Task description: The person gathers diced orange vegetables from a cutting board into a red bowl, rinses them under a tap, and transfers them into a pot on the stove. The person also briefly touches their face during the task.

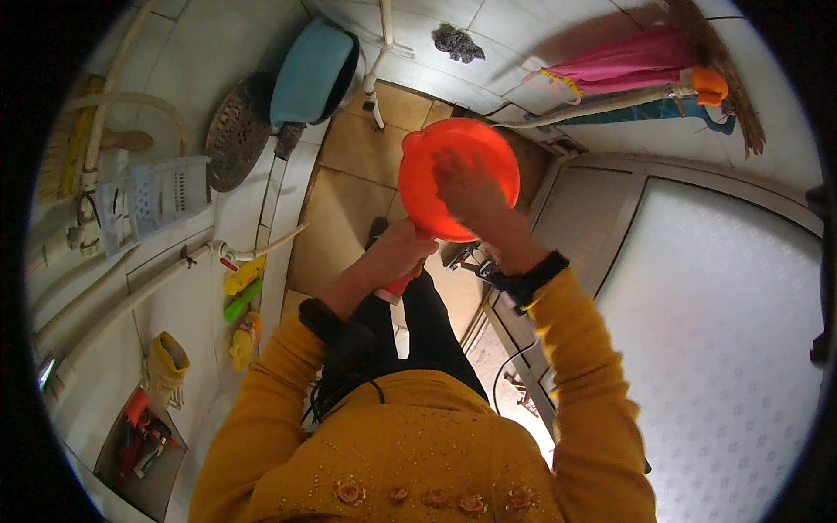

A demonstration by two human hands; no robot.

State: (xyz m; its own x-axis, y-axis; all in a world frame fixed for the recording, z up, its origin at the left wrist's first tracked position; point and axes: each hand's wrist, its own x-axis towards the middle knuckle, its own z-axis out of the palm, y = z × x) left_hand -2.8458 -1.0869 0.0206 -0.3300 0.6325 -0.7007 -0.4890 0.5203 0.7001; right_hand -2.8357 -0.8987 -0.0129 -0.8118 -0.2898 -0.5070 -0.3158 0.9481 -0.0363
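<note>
A bright orange-red plastic dipper (409, 171) with a round bowl is held out over the tiled floor. My left hand (402, 252) grips its handle, whose end sticks out below the fist. Over the inside of the bowl is my right hand (467, 186), blurred, back of the hand up and fingers stretched out. I see nothing held in it, but its palm is hidden, and I cannot tell whether it touches the plastic. Black bands circle both wrists, below mustard sleeves.
On the left wall hang a blue pan (307, 72), a perforated metal disc (239, 134), a grater (163, 196) and pipes. Bottles (245, 340) stand lower down. A pink cloth (628, 62) and a pale hose (601, 108) hang at upper right, above a frosted door (713, 327).
</note>
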